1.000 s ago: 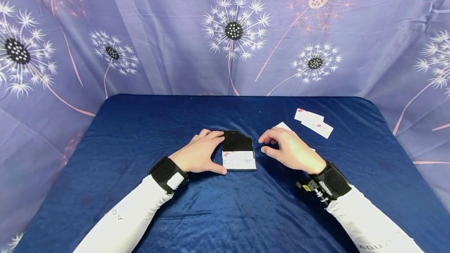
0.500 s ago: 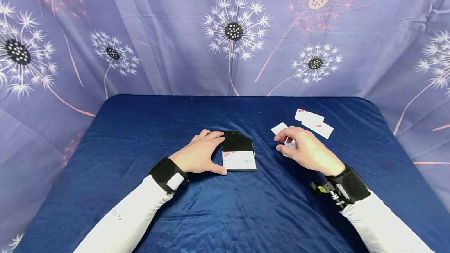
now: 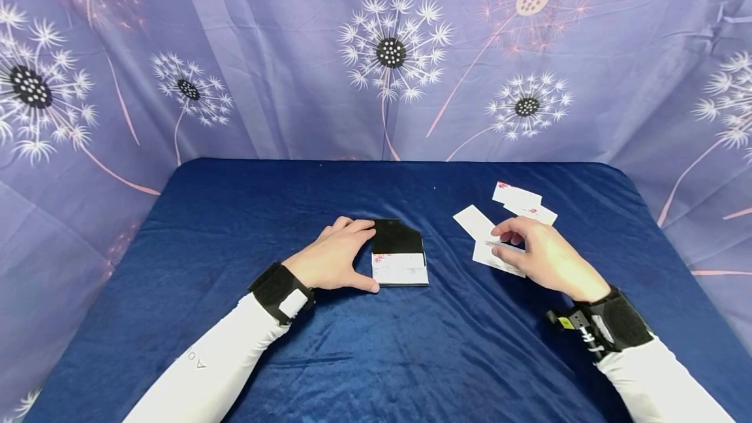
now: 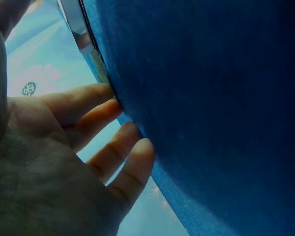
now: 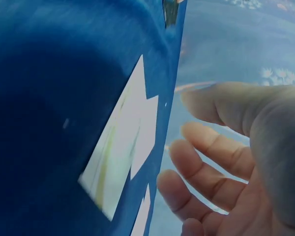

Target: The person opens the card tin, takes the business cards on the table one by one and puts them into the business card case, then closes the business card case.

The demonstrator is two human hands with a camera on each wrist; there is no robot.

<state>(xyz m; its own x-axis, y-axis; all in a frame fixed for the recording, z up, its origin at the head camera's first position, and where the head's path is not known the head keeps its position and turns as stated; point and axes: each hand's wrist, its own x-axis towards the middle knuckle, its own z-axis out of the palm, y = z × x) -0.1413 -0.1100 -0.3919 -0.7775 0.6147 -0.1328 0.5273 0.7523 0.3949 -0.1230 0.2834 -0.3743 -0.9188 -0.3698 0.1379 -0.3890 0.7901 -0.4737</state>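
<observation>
"Black case (image 3: 397, 237) secure?"

"Left hand (image 3: 333, 254) rests along its left edge, fingers spread. Right of the case, the right hand (image 3: 543, 252) hangs over white cards (image 3: 473, 221), thumb and fingertips parted, holding nothing."

"Then?"

"Best pinch one edge lightly, without bending the card."

The right grip (image 3: 546, 256) partly hides a white card (image 3: 485, 254) (too small to read).
</observation>
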